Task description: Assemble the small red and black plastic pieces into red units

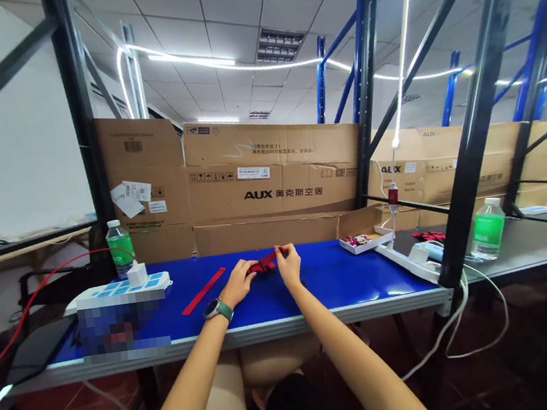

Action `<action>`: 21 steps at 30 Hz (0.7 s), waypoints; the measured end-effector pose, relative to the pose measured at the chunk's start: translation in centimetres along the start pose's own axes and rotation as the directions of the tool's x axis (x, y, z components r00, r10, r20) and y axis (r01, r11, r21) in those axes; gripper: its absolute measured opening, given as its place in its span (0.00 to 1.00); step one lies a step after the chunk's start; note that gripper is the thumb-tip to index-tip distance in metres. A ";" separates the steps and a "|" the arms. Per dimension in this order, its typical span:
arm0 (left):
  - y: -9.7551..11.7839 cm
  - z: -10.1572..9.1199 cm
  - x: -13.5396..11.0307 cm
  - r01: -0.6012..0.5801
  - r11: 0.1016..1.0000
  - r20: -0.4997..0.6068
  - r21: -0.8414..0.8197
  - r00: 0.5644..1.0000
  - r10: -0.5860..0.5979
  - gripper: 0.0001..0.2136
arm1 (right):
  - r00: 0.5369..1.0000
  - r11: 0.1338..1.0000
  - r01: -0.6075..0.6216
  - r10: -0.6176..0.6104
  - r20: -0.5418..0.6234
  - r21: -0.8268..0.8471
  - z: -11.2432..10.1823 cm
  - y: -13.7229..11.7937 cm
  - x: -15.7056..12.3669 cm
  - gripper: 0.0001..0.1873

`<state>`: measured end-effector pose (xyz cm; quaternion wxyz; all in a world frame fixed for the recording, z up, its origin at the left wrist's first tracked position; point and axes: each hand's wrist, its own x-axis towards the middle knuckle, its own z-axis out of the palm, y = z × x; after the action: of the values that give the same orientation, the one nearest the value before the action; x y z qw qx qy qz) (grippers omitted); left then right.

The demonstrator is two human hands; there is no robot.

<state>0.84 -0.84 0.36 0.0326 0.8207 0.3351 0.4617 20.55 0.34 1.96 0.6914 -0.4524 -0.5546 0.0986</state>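
left hand (238, 283), right hand (288, 263): both pinched closed on red-and-black fabric strap (262, 267) | strap at 12 o'clock, over blue bench top (343, 276) | looks light, soft, floppy; hold by ends | loose red strip (203, 291) at 10 o'clock

The head camera looked out from the person's own head, facing forward and tilted down over the blue bench (344, 283). The left hand (236, 284), right hand (289, 265) and a red-and-black strip (262, 265) sat near mid-frame, fairly close, with both forearms (187, 391) rising from the bottom edge. The wide lens also took in cardboard boxes (270, 178) behind and the ceiling (227, 9) above.
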 end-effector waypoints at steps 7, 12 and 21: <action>-0.7 -0.7 0.0 0.228 0.959 -0.181 -0.166 0.949 -0.257 0.11 | 0.978 0.994 0.104 -0.106 0.178 0.023 0.0 -0.5 -0.2 0.12; -0.6 -0.9 0.0 0.183 0.976 -0.090 -0.121 0.977 -0.194 0.08 | 0.947 0.980 0.195 -0.196 0.255 0.029 1.0 0.1 -0.1 0.16; -0.2 -0.8 0.1 0.082 0.995 -0.082 -0.049 0.993 -0.086 0.10 | 0.891 0.993 0.113 -0.081 0.446 -0.046 2.0 1.6 -1.2 0.18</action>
<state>0.12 -0.79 0.83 0.0567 0.7848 0.3598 0.5014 18.97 1.54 -0.02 0.5345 -0.4142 -0.7224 0.1447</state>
